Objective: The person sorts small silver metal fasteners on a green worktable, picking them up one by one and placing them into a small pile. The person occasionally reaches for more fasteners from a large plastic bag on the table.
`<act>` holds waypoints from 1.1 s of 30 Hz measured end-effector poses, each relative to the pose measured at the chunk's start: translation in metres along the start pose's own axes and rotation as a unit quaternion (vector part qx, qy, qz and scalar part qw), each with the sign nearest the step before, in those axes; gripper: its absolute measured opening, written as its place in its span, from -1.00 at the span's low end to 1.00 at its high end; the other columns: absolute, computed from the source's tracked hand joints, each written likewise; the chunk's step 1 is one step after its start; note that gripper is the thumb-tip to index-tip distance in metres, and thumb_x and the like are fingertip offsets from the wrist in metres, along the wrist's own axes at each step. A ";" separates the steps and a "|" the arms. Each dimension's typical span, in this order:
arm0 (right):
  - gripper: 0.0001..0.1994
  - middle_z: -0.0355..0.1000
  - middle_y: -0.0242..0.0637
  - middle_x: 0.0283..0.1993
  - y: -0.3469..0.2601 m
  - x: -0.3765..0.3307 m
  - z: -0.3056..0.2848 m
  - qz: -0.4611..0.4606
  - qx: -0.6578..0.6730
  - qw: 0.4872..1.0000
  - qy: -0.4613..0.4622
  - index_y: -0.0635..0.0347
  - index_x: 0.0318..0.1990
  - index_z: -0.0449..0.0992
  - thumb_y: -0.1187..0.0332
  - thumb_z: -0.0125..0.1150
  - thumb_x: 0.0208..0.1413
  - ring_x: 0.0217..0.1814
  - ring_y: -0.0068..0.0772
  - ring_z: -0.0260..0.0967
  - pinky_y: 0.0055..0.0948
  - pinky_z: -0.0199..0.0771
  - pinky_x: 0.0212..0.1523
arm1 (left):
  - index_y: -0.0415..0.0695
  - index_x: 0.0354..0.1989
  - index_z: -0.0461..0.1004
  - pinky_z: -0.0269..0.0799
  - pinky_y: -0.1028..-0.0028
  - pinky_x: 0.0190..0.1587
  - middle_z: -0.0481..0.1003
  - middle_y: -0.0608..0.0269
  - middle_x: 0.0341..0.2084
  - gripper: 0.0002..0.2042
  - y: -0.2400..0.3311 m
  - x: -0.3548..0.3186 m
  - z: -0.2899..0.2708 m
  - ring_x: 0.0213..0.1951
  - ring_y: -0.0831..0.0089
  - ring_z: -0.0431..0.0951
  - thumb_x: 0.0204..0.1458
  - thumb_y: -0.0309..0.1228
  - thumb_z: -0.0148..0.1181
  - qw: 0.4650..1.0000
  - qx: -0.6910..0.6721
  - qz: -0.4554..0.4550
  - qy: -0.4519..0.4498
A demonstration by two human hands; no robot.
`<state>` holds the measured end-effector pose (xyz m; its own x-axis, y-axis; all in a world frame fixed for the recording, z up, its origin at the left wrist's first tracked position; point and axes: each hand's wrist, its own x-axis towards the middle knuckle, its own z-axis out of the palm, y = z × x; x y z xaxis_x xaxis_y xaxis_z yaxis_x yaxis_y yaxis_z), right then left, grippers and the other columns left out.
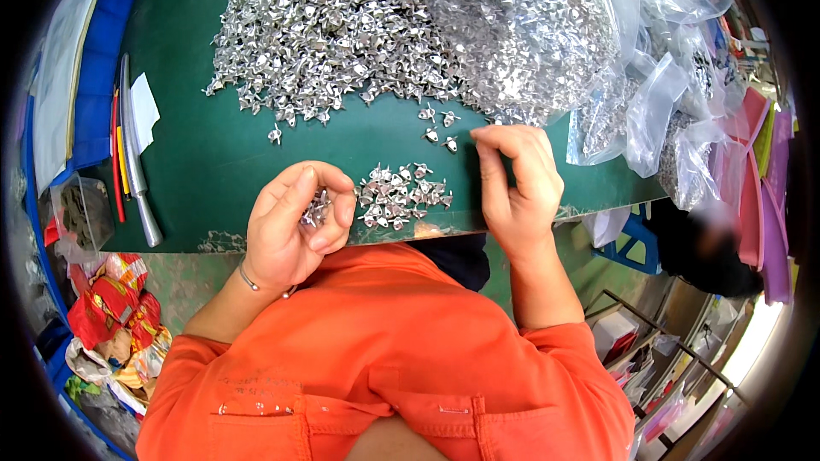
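My left hand [296, 226] is curled at the table's near edge. Small shiny metal parts [316, 209] lie in its palm, with the fingers bent round them. Beside it, toward the middle, sits a small cluster of the same silvery metal parts [395, 198]. My right hand [519, 188] is over the table to the right of that cluster, its thumb and forefinger drawn together. Whatever its fingertips hold, if anything, cannot be made out. Just left of those fingertips lie a few loose metal parts [450, 144].
A large heap of metal parts [316, 34] covers the far side of the green table [205, 179]. Clear plastic bags [521, 26] of parts lie at the far right. Long-handled tools [137, 154] and a blue tray [98, 77] stand at left. Another person [709, 248] is at right.
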<state>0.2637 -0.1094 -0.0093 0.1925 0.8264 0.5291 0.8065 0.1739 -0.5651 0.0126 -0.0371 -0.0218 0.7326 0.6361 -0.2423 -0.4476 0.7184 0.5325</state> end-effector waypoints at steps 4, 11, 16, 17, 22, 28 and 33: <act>-0.78 0.54 -0.38 -0.23 -0.003 0.001 0.013 -0.012 -0.045 0.998 -0.048 0.08 -0.29 0.57 0.56 0.43 -0.11 -0.12 -0.25 0.43 -0.31 0.27 -0.08 | -0.33 -0.02 0.44 0.12 0.62 -0.59 0.51 0.09 -0.37 -0.63 -0.001 0.000 -0.002 -0.63 0.65 0.18 0.45 -0.27 -0.23 1.000 -0.021 0.007 -0.019; -0.79 0.54 -0.35 -0.26 0.001 -0.010 0.001 -0.045 0.010 0.997 -0.063 0.15 -0.32 0.58 0.57 0.46 -0.15 -0.21 -0.22 0.44 -0.30 0.35 -0.15 | -0.32 -0.02 0.44 0.12 0.63 -0.60 0.50 0.08 -0.37 -0.63 -0.001 0.000 -0.001 -0.64 0.66 0.17 0.45 -0.26 -0.22 1.000 -0.012 0.014 -0.014; -0.83 0.59 -0.13 -0.22 -0.001 -0.018 -0.012 0.020 0.080 0.996 -0.017 0.32 -0.26 0.61 0.63 0.40 -0.05 -0.22 -0.15 0.54 -0.31 0.54 -0.18 | -0.33 -0.02 0.43 0.12 0.63 -0.60 0.51 0.07 -0.37 -0.64 -0.002 0.001 -0.002 -0.65 0.66 0.16 0.45 -0.27 -0.23 0.999 -0.014 0.023 -0.023; -0.83 0.59 -0.11 -0.22 0.002 -0.022 -0.012 0.049 0.073 0.996 0.004 0.34 -0.25 0.61 0.64 0.39 -0.05 -0.22 -0.14 0.54 -0.32 0.54 -0.18 | -0.33 -0.02 0.43 0.12 0.63 -0.60 0.51 0.07 -0.37 -0.64 -0.002 0.001 -0.002 -0.65 0.66 0.16 0.45 -0.27 -0.23 0.999 -0.015 0.025 -0.024; -0.77 0.55 -0.32 -0.29 -0.004 -0.017 -0.003 -0.024 0.020 0.997 -0.075 0.16 -0.25 0.58 0.58 0.43 -0.10 -0.26 -0.20 0.46 -0.28 0.35 -0.23 | -0.33 -0.02 0.43 0.12 0.63 -0.60 0.51 0.07 -0.37 -0.64 -0.002 0.002 -0.001 -0.65 0.66 0.16 0.45 -0.27 -0.24 0.999 -0.013 0.023 -0.026; -0.80 0.54 -0.28 -0.25 -0.003 -0.016 0.000 -0.016 -0.003 0.999 -0.048 0.20 -0.25 0.60 0.62 0.39 -0.06 -0.23 -0.20 0.47 -0.31 0.41 -0.21 | -0.32 -0.01 0.43 0.12 0.63 -0.60 0.51 0.06 -0.36 -0.64 -0.001 0.002 -0.002 -0.64 0.66 0.17 0.45 -0.28 -0.23 0.999 -0.020 0.017 -0.029; -0.80 0.53 -0.10 -0.24 -0.001 -0.010 -0.010 0.039 0.006 0.999 0.000 0.31 -0.19 0.60 0.70 0.29 0.02 -0.25 -0.10 0.50 -0.30 0.53 -0.19 | -0.31 -0.01 0.44 0.12 0.63 -0.60 0.51 0.07 -0.36 -0.64 -0.001 0.002 -0.003 -0.64 0.66 0.17 0.45 -0.27 -0.23 0.999 -0.022 0.010 -0.026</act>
<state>0.2659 -0.1235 -0.0079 0.2537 0.8377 0.4837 0.7830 0.1157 -0.6112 0.0128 -0.0357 -0.0253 0.7485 0.6360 -0.1878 -0.4843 0.7176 0.5005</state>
